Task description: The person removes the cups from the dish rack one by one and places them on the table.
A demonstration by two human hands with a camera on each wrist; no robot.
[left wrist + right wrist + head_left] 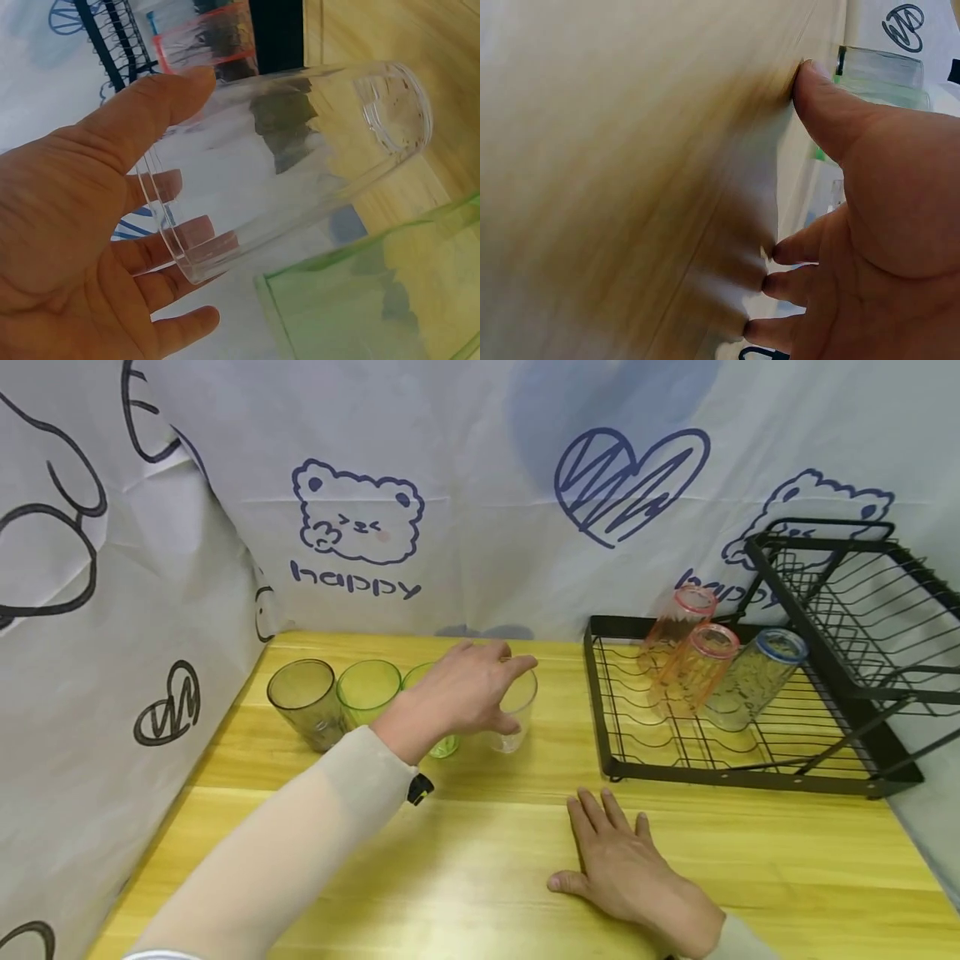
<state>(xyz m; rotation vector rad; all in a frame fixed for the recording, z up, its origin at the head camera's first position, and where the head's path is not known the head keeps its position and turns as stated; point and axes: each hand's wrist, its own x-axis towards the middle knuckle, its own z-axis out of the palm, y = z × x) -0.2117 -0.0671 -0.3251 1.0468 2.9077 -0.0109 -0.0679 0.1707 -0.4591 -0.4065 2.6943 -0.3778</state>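
Left hand [468, 689] spread around rim of clear glass [300, 142], can't tell if gripping; glass upright on table [480, 877]. Two green glasses [369, 689], then dark glass [303, 706], left of it. Right hand [618, 868] palm-down on table, fingers splayed. Black rack [675, 773] on right holds three glasses [690, 672]

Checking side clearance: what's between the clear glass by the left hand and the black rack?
Nothing standing there: in the head view, only bare yellow wood tabletop shows between the clear glass and the black rack.
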